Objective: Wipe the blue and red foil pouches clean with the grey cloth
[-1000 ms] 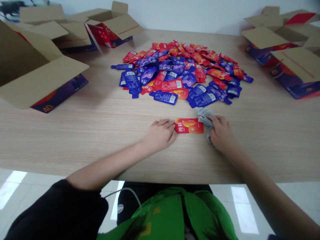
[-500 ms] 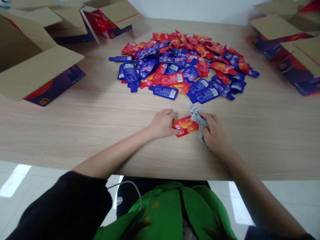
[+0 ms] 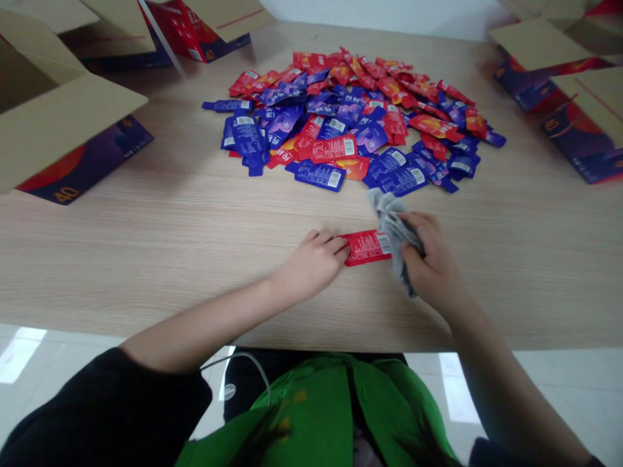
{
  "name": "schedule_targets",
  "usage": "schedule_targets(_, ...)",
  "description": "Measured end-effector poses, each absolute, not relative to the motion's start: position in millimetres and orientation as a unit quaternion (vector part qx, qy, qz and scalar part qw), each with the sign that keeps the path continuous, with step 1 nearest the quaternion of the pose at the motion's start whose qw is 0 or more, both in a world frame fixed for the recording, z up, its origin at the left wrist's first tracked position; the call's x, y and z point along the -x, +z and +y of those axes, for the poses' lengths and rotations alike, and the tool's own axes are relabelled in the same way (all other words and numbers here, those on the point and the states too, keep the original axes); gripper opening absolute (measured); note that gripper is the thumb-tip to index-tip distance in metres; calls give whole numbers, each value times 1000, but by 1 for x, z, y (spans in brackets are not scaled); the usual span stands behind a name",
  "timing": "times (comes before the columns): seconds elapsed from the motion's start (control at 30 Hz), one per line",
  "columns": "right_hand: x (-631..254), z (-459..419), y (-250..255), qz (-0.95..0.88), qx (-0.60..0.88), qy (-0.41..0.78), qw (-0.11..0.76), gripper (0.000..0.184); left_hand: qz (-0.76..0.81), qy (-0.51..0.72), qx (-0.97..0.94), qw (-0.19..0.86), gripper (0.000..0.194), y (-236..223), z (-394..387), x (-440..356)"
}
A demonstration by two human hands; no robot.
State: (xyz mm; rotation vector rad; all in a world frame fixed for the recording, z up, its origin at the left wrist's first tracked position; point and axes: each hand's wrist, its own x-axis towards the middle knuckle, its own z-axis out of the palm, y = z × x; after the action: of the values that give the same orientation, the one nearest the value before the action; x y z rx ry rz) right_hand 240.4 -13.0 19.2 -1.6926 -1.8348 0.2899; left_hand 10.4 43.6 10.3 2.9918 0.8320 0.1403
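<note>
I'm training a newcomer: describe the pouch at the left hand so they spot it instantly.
On the table, find the pouch heap, then come nearer. Between the left hand and the grey cloth is a red pouch, barcode up, lying clear of the heap.

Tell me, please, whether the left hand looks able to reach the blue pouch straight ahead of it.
Probably yes: only bare tabletop shows between the left hand and that blue pouch, though the fingers are on a red pouch and might first need freeing.

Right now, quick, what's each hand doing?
Left hand: closed over one end of the red pouch, holding it.
Right hand: closed, holding the gray cloth.
</note>
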Motion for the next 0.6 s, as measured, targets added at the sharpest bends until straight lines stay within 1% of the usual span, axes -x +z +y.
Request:
schedule_targets(0.03,-233,-15,14,-706,644,105,275,51,278,45,-959,33,29,11,40,-10)
schedule_targets(0.07,-226,-17,8,-715,652,93,236,52,297,45,-953,41,39,11,36,-8)
schedule_targets(0.13,-219,-19,0,-724,665,56,176,53,334,39,-941,31,57,11,28,-6)
schedule_targets(0.17,-218,-19,-2,-725,668,47,161,53,348,30,-937,18,61,10,24,-6)
schedule_targets(0.37,-229,-12,11,-727,663,105,143,53,376,-4,-927,-17,57,2,-6,-10)
schedule_targets(0.5,-229,-12,14,-727,672,87,113,52,361,-25,-932,3,61,0,-14,-10)
schedule_targets(0.6,-233,-10,19,-726,664,119,135,51,354,-30,-935,15,64,-1,-11,-8)
